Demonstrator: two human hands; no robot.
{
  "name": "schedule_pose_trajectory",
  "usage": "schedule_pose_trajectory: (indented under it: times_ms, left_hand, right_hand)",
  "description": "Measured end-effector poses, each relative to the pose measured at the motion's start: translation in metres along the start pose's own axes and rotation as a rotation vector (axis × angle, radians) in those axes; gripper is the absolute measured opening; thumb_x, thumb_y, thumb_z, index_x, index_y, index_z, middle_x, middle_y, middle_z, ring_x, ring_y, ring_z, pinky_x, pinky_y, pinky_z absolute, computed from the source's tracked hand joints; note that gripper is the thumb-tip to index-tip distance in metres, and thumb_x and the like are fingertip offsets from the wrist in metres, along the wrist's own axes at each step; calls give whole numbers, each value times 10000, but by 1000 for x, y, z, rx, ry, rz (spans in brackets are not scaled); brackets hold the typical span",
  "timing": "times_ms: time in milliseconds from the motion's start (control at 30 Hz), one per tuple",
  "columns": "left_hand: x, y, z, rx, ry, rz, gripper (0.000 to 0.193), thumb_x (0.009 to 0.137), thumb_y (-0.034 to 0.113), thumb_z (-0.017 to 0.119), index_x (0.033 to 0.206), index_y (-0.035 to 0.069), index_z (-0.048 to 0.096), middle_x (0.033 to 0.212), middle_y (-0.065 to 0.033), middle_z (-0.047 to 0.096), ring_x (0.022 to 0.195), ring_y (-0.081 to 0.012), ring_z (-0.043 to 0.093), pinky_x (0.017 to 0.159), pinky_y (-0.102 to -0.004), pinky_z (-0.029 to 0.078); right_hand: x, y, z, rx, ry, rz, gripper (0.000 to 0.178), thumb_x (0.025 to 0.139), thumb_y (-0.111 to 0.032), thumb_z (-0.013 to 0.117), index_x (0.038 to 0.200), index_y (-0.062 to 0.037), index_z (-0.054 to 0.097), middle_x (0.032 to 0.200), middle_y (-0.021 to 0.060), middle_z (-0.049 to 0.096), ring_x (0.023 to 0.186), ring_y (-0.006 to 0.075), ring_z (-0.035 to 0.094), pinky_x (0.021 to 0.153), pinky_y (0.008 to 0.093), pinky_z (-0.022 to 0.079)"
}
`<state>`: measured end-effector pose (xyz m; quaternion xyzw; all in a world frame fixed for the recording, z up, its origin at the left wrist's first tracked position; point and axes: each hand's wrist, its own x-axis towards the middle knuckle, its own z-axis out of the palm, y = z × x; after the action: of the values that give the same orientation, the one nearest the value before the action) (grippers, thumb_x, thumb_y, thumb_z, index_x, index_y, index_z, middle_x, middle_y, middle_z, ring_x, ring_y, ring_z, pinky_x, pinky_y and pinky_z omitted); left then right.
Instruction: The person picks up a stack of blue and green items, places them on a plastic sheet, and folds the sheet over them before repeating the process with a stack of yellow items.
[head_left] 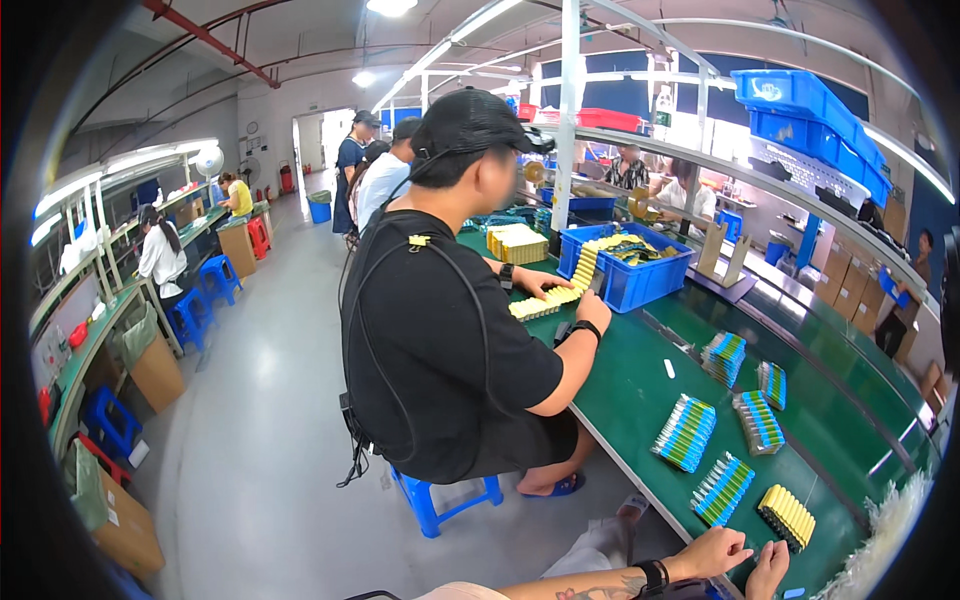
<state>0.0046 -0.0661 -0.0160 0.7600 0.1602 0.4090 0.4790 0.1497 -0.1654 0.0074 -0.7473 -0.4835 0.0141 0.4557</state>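
At the lower right, my left hand is over the near edge of the green bench, its fingers curled closed and a dark band round its wrist. Close beside it is my right hand, partly cut off by the lower rim, its fingers bent together. What either hand holds, if anything, is too small or hidden to make out. Just beyond them lies a block of yellow cylinders with dark ends. Next to it is a slanted row of blue and green wrapped cylinders.
More blue-green bundles lie along the bench. To the left, a co-worker in black sits on a blue stool, handling yellow cylinders beside a blue crate. White fluffy material borders the right side.
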Motion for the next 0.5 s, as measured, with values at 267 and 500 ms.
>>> schedule_pose_trajectory:
  times_ms: [267,500]
  left_hand:
    - [0,3,-2,-8,-44,-54,329,903,249,674,732,-15,576,614,-149,579,566,-293,576,550,-388,436]
    - [-1,9,-4,-4,-16,-54,319,895,214,683,717,-25,568,631,-179,602,590,-343,608,557,-415,446]
  right_hand:
    - [-3,9,2,76,95,4,309,1007,-172,533,771,14,461,672,114,458,655,202,420,633,389,399]
    - [-7,6,-1,66,227,-38,260,1009,-152,520,812,14,488,717,111,486,685,214,446,666,386,413]
